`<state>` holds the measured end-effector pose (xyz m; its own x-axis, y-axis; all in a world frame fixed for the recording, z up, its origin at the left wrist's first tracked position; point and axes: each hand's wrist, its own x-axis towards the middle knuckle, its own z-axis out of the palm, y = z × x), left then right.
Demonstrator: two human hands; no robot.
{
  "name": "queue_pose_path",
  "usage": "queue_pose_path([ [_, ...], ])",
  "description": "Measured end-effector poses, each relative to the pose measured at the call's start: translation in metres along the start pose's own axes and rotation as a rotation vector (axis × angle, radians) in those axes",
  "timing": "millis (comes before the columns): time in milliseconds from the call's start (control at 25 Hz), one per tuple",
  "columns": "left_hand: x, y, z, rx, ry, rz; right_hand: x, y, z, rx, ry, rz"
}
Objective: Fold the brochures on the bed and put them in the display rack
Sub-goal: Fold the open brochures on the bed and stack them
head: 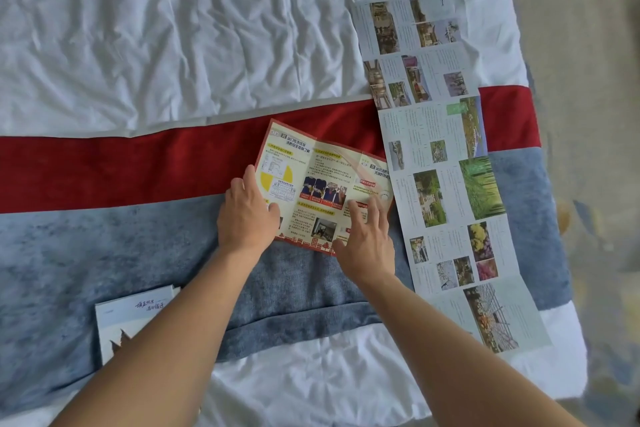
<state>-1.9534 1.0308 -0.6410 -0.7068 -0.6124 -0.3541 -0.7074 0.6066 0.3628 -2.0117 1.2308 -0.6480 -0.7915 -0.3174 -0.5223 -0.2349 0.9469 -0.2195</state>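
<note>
A red-bordered brochure [322,184], printed in yellow and cream panels, lies opened out on the bed [173,45] beneath both hands, its creases standing slightly raised so the panels do not lie quite flat. The left hand [247,215] rests on the brochure's left edge, palm down, fingers curled lightly over the paper's margin with the thumb lying on the printed face; whether it pinches the edge or only presses on it cannot be told. The right hand [367,239] lies on the lower right panel with its fingers spread and nearly straight, pressing the sheet down and gripping nothing. Both forearms come up bare from the lower edge of the view, angled inward toward each other. Just right of the right hand, a long accordion brochure [440,166] stretches fully unfolded from beyond the fingertips back past the wrist, its pale panels filled with small photographs. Beside and partly under the left forearm, a folded pale blue brochure [121,319] lies with dark handwriting-style lettering. Under the hands run a red band [121,166] and a blue-grey runner [86,253] across the creased white sheet.
</note>
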Motion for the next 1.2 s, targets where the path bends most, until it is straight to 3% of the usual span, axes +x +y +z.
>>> queue_pose_path([
  [120, -0.004, 0.004, -0.001, -0.09, 0.05, 0.046, -0.002, -0.002, 0.003, -0.004, -0.017, -0.002],
  [320, -0.025, 0.013, 0.007, -0.29, -0.017, 0.19, -0.012, 0.0, 0.008, 0.008, -0.015, 0.013],
  [480, -0.037, 0.015, 0.025, -0.322, -0.238, 0.232, -0.018, 0.011, 0.008, 0.039, 0.01, 0.062],
  [600, -0.038, 0.019, 0.039, -0.366, -0.309, 0.092, -0.019, 0.021, 0.007, 0.128, 0.01, 0.135],
  [840, -0.021, 0.041, 0.041, -0.476, -0.211, -0.23, -0.014, 0.024, 0.0, 0.355, 0.071, 0.096],
  [960, -0.019, 0.045, 0.039, -0.494, -0.216, -0.319, -0.011, 0.022, -0.004, 0.461, 0.098, 0.123],
  [1200, -0.034, 0.044, 0.027, -0.832, -0.27, -0.398, -0.012, 0.01, -0.01, 0.69, 0.091, 0.221],
])
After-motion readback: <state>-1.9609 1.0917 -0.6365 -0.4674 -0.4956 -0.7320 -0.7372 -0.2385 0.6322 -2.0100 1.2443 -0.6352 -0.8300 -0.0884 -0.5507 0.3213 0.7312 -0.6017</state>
